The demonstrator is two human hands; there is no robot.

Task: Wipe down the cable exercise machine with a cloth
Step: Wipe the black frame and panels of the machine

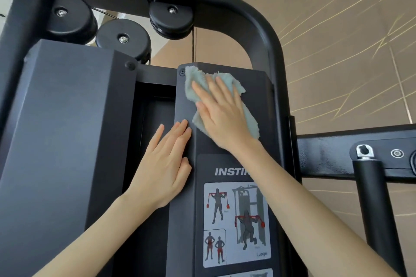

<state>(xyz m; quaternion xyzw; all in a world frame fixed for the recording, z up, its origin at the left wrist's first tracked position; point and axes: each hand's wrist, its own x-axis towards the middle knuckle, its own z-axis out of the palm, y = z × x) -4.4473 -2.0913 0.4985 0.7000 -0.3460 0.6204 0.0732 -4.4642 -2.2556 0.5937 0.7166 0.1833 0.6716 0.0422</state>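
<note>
The black cable exercise machine [67, 119] fills the view, seen from below. A pale green cloth [193, 78] lies flat near the top of its right front panel [254, 81]. My right hand [222, 114] presses on the cloth with straight, spread fingers. My left hand [166, 164] rests flat on the left edge of the same panel, just below and left of the cloth, holding nothing.
An exercise chart sticker [236, 225] sits lower on the panel. Three black pulleys [171, 18] and a cable [193, 45] hang under the curved top frame [258, 22]. A crossbar with a padded handle [369, 186] juts out at right. A tan wall lies behind.
</note>
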